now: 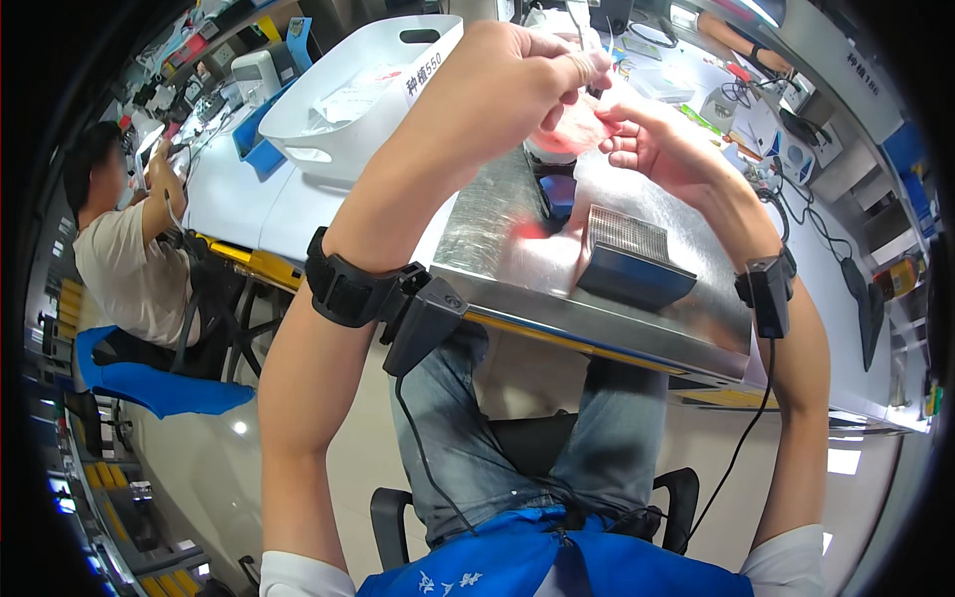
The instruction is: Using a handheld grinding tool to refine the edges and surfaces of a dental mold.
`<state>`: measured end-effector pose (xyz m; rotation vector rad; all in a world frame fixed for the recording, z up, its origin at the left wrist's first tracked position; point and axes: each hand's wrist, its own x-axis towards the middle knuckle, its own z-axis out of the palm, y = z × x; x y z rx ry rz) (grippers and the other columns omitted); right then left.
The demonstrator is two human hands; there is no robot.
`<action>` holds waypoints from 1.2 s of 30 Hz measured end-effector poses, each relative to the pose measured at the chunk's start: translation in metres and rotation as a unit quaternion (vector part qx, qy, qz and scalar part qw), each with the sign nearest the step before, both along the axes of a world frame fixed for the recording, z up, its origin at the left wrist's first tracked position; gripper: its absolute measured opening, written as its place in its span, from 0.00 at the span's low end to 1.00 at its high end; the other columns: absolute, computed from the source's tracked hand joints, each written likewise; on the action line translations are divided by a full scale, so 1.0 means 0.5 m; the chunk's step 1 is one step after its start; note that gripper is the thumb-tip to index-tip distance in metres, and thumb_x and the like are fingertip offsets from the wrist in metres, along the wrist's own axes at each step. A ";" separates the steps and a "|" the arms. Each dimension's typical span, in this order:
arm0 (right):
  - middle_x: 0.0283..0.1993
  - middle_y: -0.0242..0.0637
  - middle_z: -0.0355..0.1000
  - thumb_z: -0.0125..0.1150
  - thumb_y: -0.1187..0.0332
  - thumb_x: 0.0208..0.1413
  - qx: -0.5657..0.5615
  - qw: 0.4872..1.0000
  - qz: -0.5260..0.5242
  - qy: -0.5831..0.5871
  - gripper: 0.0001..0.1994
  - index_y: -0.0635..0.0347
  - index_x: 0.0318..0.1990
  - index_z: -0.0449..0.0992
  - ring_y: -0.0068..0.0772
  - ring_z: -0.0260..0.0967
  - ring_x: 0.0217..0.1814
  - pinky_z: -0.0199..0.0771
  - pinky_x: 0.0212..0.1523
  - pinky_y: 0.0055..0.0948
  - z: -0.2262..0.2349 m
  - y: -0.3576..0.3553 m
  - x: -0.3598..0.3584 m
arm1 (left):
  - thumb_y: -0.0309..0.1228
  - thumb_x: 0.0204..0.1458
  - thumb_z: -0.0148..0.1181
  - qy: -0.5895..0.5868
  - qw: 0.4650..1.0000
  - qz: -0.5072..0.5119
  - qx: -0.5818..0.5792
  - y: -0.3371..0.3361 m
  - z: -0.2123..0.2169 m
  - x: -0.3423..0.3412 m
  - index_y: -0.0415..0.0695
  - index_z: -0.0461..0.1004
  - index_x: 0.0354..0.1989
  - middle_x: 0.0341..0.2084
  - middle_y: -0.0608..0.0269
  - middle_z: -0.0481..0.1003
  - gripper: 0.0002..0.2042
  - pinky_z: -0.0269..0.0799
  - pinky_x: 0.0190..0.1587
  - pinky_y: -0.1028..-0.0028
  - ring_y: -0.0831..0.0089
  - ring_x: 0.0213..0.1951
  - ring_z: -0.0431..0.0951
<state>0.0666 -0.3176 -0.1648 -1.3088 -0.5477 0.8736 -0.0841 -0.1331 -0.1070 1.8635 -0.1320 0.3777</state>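
My left hand [532, 80] is raised over the far part of the metal work surface [487, 224]. Its fingers are pinched around a thin, pale, stick-like tool [575, 18], whose exact kind does not show. Close by on the right, my right hand [657, 144] has its fingers curled and its thumb and forefinger near the left fingertips. Anything small between them is too fine to make out. Under both hands sits a round, pinkish-red, brightly lit piece [572, 134], partly hidden by the fingers. Both wrists wear black straps with small devices.
A dark block with a ridged metal top [637, 254] stands near the surface's front edge, and a small blue object [559, 194] lies behind it. At left are a white bin [343, 149] and a blue tray [257, 149]. Cables [806, 204] lie at right. Another person [134, 229] sits at far left.
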 end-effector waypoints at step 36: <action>0.31 0.29 0.69 0.49 0.61 0.74 -0.130 0.679 -0.106 -0.714 0.17 0.66 0.44 0.78 0.17 0.62 0.28 0.59 0.29 0.21 -0.088 -0.019 -0.115 | 0.37 0.60 0.59 -0.279 0.922 0.080 0.257 0.053 -0.438 -0.057 0.30 0.75 0.51 0.47 0.42 0.77 0.20 0.70 0.58 0.62 0.50 0.53 0.75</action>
